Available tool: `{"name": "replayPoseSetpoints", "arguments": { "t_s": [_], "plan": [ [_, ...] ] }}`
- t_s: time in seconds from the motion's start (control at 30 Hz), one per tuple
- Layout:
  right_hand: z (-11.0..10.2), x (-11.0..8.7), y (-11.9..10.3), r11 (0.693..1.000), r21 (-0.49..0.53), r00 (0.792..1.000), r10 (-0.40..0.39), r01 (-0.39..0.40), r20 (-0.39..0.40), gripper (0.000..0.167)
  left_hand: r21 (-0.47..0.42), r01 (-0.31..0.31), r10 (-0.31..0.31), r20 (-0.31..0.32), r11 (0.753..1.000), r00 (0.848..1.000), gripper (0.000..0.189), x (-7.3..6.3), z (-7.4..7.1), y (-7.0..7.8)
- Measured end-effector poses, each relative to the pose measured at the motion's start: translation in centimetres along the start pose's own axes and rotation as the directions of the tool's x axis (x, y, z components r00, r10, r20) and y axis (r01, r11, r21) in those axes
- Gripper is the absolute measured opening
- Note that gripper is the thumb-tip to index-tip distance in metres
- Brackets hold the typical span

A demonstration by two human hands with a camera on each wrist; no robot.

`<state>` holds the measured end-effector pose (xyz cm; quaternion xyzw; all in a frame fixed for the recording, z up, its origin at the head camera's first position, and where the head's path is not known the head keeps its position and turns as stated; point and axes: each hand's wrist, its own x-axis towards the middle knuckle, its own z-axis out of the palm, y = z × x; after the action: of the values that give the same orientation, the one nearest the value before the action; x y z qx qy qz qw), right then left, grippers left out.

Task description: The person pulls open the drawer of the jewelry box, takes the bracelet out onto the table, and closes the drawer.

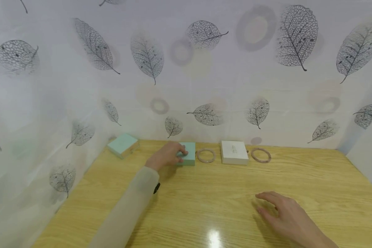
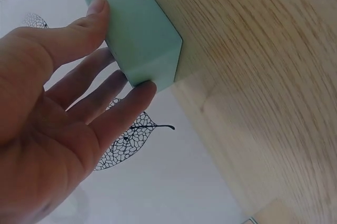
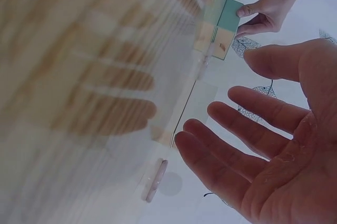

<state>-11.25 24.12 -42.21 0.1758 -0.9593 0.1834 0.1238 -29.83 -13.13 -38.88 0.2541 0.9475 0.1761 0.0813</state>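
My left hand [image 1: 166,155] holds a turquoise box [image 1: 189,151] at its left end, on the far part of the table. In the left wrist view, the thumb lies along one edge of that box [image 2: 139,29] and a fingertip touches its corner. Just right of it lies a pale ring-shaped bangle [image 1: 206,162]. Lower right in the head view, my right hand [image 1: 286,215] hovers over the table with fingers spread and slightly bent, holding nothing.
Along the back of the wooden table [image 1: 223,193] stand another turquoise box [image 1: 123,144] at far left and a white box [image 1: 233,151] right of centre. A pinkish bangle [image 1: 261,162] lies beside the white box. A leaf-patterned curtain [image 1: 179,93] hangs behind.
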Motion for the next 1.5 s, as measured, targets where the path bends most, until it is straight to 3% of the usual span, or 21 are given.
{"name": "replayPoseSetpoints", "arguments": {
  "t_s": [0.13,0.43,0.57,0.7,0.87,0.97,1.13,1.3,1.4,1.5],
  "plan": [
    [-0.1,0.0,-0.1,1.0,-0.003,1.0,0.006,-0.006,0.007,0.031,0.025,-0.023,0.023,0.003,0.999,1.0,0.037,0.3,-0.2,0.0],
    [-0.2,0.1,-0.1,1.0,0.014,0.999,0.027,-0.028,0.046,0.029,0.024,-0.005,0.004,0.023,1.0,1.0,0.037,0.1,-0.2,0.0],
    [-0.3,0.0,-0.1,0.999,0.019,0.999,0.032,-0.033,0.041,0.029,0.015,-0.027,0.027,0.012,1.0,1.0,0.041,-0.5,0.2,-0.2],
    [-0.4,-0.1,-0.1,0.999,0.025,0.998,0.042,-0.043,0.038,0.029,-0.003,-0.003,0.003,-0.042,1.0,0.999,0.054,-2.0,0.0,-1.1],
    [-0.6,0.0,-0.1,0.998,0.031,0.998,0.045,-0.046,0.044,0.03,0.038,0.069,-0.062,-0.154,0.997,0.986,0.061,-4.8,-1.8,-3.1],
    [-0.6,-0.1,0.0,0.999,0.033,0.998,0.041,-0.042,0.043,0.03,0.09,0.16,-0.141,-0.186,0.983,0.972,0.063,-6.6,-3.0,-4.7],
    [-0.8,0.0,-0.1,0.998,0.043,0.997,0.049,-0.052,0.064,0.03,0.12,0.286,-0.269,-0.142,0.951,0.953,0.069,-9.3,-4.1,-8.4],
    [-1.0,0.1,0.0,0.996,0.054,0.99,0.068,-0.075,0.122,0.031,0.108,0.287,-0.278,-0.091,0.952,0.956,0.07,-11.3,-4.1,-12.0],
    [-1.0,0.1,0.0,0.995,0.052,0.99,0.074,-0.081,0.124,0.03,0.094,0.291,-0.285,-0.071,0.952,0.956,0.072,-12.0,-4.0,-13.1],
    [-1.1,0.2,0.0,0.996,0.049,0.991,0.075,-0.081,0.115,0.03,0.077,0.314,-0.31,-0.064,0.946,0.949,0.073,-12.5,-4.1,-13.0]
  ]
}}
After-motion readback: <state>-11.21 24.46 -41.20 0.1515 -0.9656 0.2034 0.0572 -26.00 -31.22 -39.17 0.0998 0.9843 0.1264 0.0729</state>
